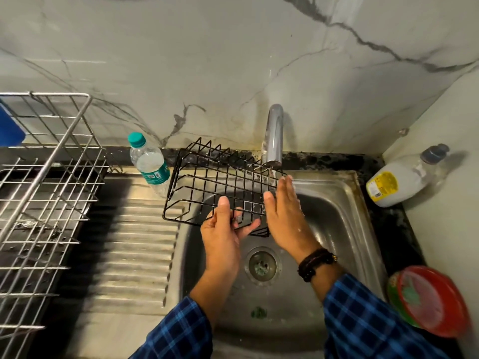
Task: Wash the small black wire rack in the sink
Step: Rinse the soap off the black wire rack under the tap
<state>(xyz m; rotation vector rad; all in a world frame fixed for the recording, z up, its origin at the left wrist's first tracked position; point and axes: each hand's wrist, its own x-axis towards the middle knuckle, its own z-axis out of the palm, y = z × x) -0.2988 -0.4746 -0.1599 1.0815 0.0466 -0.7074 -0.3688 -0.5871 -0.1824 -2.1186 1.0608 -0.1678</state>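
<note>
water's running, a thin stream (269, 174) dropping from the tap (273, 136), and the small black wire rack (220, 187) is held up in the air right beneath it, over the sink (347, 203), tilted with its right end closest to the spout. that way, i'd judge, the flow hits the wires and runs off into the bowl rather than onto the surface. the left hand (223, 229) has the grip, on the near side of the tap: thumb over the rack's near edge, fingers curled under it, pinching the frame. the right hand (282, 211) is flat, fingers straight and together, laid against the rack's right end just below the spout and clasping nothing; rubbing or steadying, i can't tell which. there's no sponge in either hand, so this reads as a rinse by hand. now the surroundings: a plastic water bottle (149, 164) stands left of the tap, just behind the rack's left end, touching or not i can't say, and it's the thing most likely to be knocked if the rack swings. the spout itself sits close over the upright wires. far left of the tap is a steel dish rack (44, 164). right of the tap a soap bottle (399, 180) lies on the dark surface, with a red-lidded tub (432, 299) nearer the camera. the drain (261, 264) is well below the hands.
</note>
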